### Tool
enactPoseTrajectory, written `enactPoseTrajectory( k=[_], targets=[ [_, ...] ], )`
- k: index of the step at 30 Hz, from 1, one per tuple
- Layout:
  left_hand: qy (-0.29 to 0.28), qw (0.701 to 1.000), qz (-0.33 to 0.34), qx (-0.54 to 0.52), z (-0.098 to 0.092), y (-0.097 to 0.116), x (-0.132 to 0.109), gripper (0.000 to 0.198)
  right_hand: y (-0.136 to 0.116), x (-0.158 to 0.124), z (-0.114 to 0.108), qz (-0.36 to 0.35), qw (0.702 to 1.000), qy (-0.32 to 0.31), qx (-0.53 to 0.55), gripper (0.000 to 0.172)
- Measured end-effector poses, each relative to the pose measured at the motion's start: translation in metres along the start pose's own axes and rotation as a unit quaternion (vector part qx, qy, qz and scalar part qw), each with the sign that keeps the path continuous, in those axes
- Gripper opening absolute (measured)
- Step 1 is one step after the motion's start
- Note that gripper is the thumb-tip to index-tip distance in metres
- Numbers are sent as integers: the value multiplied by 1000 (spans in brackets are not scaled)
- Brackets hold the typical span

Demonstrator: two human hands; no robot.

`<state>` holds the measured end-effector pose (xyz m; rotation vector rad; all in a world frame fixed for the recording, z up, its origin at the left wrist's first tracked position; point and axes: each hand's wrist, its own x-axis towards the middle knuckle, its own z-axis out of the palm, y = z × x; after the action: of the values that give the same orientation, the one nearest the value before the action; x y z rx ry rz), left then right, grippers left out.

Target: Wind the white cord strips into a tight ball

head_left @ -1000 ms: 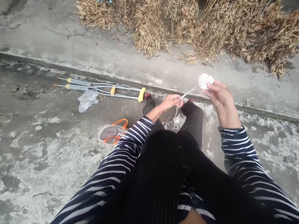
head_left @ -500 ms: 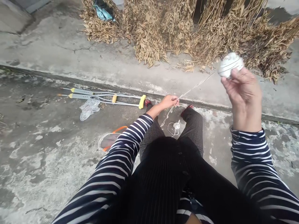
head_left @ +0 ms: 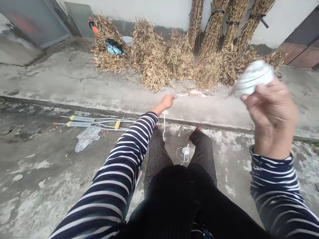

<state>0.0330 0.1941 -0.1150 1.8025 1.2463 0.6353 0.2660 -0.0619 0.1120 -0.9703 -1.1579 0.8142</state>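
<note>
— Two grips to note here: what has each got?
— Right hand (head_left: 271,116): fingers curled, partly open, around a white ball of string (head_left: 254,78), held high and out to the side. Left hand (head_left: 167,102): arm extended, closed to a pinch, with a pale strand of string (head_left: 163,127) hanging below it.
— And beneath them?
— A small loose coil of string (head_left: 183,153) with a pale knob at its middle lies on the concrete floor (head_left: 37,186), between the legs in dark trousers (head_left: 157,162).
— Best practice?
— Judged from this view: keep the strand lightly taut and lift it clear of rough concrete.
— Edges and room?
— A raised concrete ledge (head_left: 74,108) runs beneath the left hand. Aluminium crutches (head_left: 92,124) and a plastic bag (head_left: 87,139) lie left; dried plant bundles (head_left: 154,56) stand well ahead, leaving the right arm room to swing.
</note>
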Motion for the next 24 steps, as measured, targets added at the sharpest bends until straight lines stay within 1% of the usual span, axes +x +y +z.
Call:
enactPoseTrajectory(
  k=[2, 3, 5, 6, 7, 9, 10, 12, 13, 15, 17, 19, 21, 24],
  targets=[
    [-46, 999, -1, -8, 22, 6, -13, 35, 34, 2, -4, 116, 993, -30, 19, 41],
    [-62, 998, -3, -15, 35, 7, -23, 40, 53, 3, -8, 168, 985, -35, 19, 36],
    [-80, 996, -1, -41, 59, 7, -48, 47, 92, 0, -17, 223, 974, -18, 29, 27],
    [-82, 995, 2, -56, 69, 8, -60, 48, 108, -3, -22, 241, 970, -12, 38, 27],
    [-86, 993, 6, -82, 77, 10, -72, 50, 122, -7, -26, 261, 964, -10, 46, 28],
    [-103, 979, 22, -174, 88, 19, -93, 52, 140, -16, -31, 302, 950, -10, 73, 29],
    [-110, 965, 31, -235, 92, 25, -101, 51, 144, -20, -31, 323, 942, -9, 90, 28],
    [-120, 926, 45, -354, 99, 39, -114, 49, 148, -26, -28, 357, 926, 0, 122, 25],
    [-124, 908, 46, -396, 103, 46, -120, 48, 149, -29, -26, 368, 920, 5, 133, 24],
    [-129, 891, 33, -434, 110, 57, -128, 43, 150, -33, -22, 376, 916, 12, 136, 25],
    [-123, 886, 11, -447, 118, 61, -134, 37, 152, -37, -18, 377, 918, 14, 121, 28],
    [-102, 888, -5, -448, 124, 61, -140, 33, 155, -40, -15, 378, 920, 14, 103, 30],
    [-79, 895, 0, -438, 129, 59, -145, 31, 158, -43, -13, 377, 922, 9, 91, 31],
    [-64, 906, 27, -418, 131, 56, -151, 26, 160, -45, -9, 367, 927, -6, 78, 32]
  ],
)
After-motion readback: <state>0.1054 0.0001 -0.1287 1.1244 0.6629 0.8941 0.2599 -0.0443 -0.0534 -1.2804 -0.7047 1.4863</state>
